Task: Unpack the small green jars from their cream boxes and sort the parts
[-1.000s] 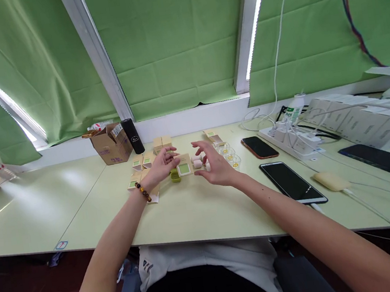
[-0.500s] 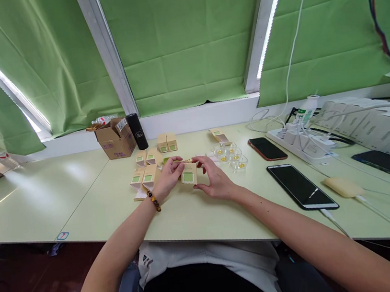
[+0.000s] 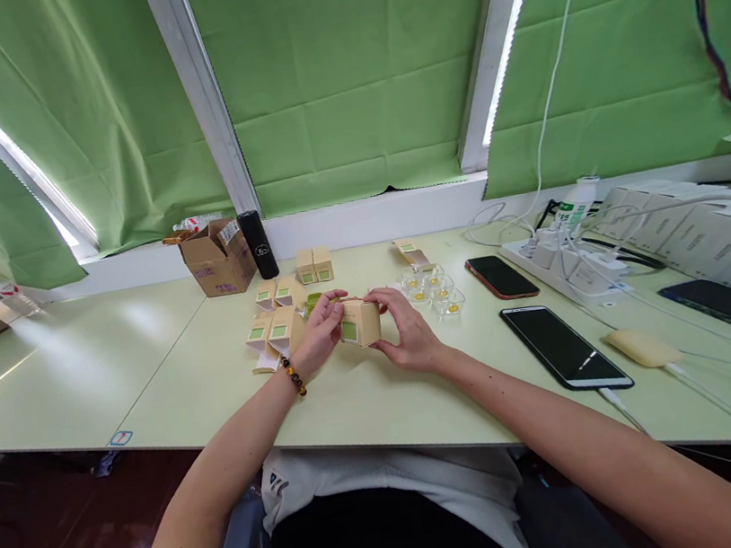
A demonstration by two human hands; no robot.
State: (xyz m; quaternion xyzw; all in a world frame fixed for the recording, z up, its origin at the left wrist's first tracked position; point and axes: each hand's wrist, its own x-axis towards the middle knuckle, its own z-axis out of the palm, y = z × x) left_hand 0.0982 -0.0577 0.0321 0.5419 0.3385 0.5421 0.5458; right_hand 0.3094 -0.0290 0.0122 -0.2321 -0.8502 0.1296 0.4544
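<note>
We hold one small cardboard box (image 3: 362, 323) between both hands, midway between the table's (image 3: 384, 403) far and near edges, its green-windowed face turned partly toward the near edge; we cannot tell whether its base touches the tabletop. Our left hand (image 3: 318, 337) pinches the left side of the box, thumb in front and fingers behind, and a beaded bracelet (image 3: 294, 377) circles that wrist. Our right hand (image 3: 409, 333) grips the other side, fingers curved over the upper right and thumb at the lower right. Just beyond the left hand sits a green item (image 3: 312, 300), partly hidden by it. Toward the table's left edge from that hand stand four similar boxes in two rows, the nearer row (image 3: 274, 330) with flaps hanging toward the near edge and the farther row (image 3: 277, 293) close behind it. Nearer the far edge are a closed pair of boxes (image 3: 313, 265) and, farther right, an opened box (image 3: 411, 253). Clear containers with yellow centres (image 3: 432, 286) cluster between that opened box and our right hand. On the table's right side lie a brown-edged phone (image 3: 502, 276) and, closer to the near edge, a white-edged phone (image 3: 564, 348).
</note>
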